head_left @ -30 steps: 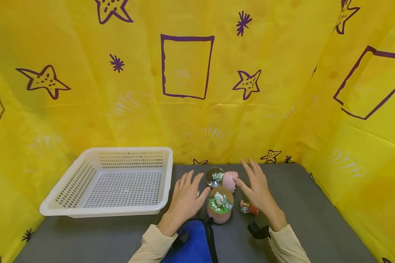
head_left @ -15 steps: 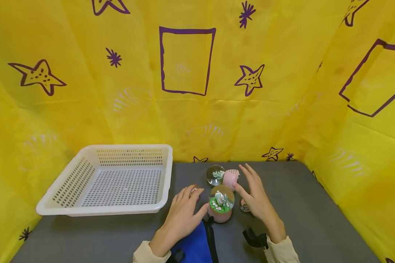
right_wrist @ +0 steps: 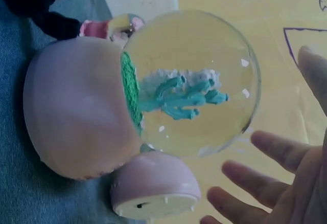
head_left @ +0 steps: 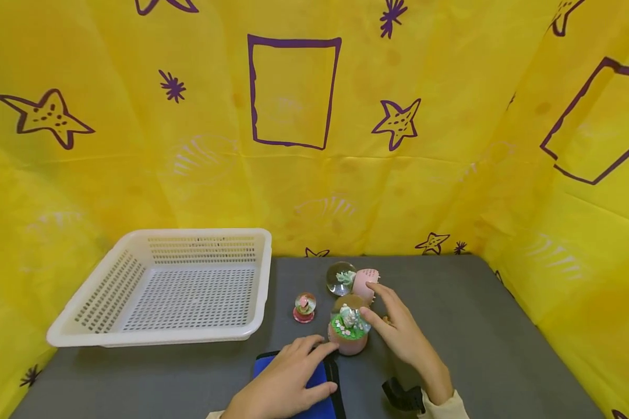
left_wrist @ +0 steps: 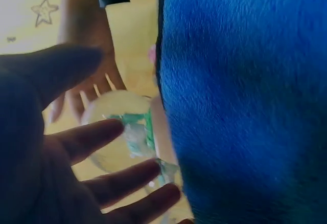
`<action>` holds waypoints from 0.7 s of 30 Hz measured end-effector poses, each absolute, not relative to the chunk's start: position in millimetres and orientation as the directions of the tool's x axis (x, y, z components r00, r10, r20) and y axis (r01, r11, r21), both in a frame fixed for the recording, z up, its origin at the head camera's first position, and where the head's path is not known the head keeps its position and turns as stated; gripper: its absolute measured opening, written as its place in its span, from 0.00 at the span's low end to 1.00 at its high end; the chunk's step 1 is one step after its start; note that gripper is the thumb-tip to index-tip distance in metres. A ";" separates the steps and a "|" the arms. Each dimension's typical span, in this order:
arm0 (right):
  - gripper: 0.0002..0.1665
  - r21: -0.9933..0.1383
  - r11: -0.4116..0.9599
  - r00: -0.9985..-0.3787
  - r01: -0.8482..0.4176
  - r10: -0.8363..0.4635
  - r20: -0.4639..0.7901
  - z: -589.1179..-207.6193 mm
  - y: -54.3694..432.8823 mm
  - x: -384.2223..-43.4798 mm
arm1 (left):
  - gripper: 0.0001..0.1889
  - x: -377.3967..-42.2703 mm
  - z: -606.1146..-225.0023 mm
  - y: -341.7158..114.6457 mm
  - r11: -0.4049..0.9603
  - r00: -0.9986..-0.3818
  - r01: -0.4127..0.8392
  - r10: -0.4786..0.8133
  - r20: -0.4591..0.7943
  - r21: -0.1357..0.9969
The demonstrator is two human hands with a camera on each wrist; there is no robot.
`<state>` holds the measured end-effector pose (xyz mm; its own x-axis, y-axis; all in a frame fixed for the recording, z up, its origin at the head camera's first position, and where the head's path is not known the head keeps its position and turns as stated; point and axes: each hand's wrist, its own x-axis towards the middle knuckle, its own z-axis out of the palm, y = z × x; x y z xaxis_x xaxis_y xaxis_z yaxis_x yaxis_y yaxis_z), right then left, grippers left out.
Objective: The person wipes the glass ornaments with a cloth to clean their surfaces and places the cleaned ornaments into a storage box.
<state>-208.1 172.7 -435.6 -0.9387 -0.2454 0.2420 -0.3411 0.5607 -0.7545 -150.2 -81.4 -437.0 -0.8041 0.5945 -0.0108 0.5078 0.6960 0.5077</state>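
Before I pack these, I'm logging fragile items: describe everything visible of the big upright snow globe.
The big upright snow globe stands on the grey table, nearer than the globe lying on its side. Its clear, glass-like dome sits on a rounded pinkish base. Inside are green ground, white flowers and teal cactus-like branches. The left hand and right hand are close; contact is unclear.

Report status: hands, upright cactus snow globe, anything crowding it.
Left hand over blue pouch, gripping nothing. Right hand alongside cactus snow globe, gripping nothing. Globe upright. Second snow globe lying sideways close behind it.
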 end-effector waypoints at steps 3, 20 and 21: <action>0.34 -0.775 0.560 -0.951 -0.294 -0.254 0.177 -436.3 170.0 -207.0 | 0.33 -145.8 -435.9 -81.9 0.689 -0.777 0.544 0.629 -0.022 0.478; 0.51 -0.870 0.458 -0.955 -0.186 -0.292 0.051 -454.4 160.1 -212.7 | 0.23 -135.5 -450.9 -79.7 0.732 -0.741 0.629 0.667 -0.083 0.263; 0.51 -0.871 0.456 -0.956 -0.180 -0.291 0.044 -455.5 160.1 -213.1 | 0.20 -134.2 -455.2 -78.5 0.731 -0.738 0.640 0.671 -0.075 0.238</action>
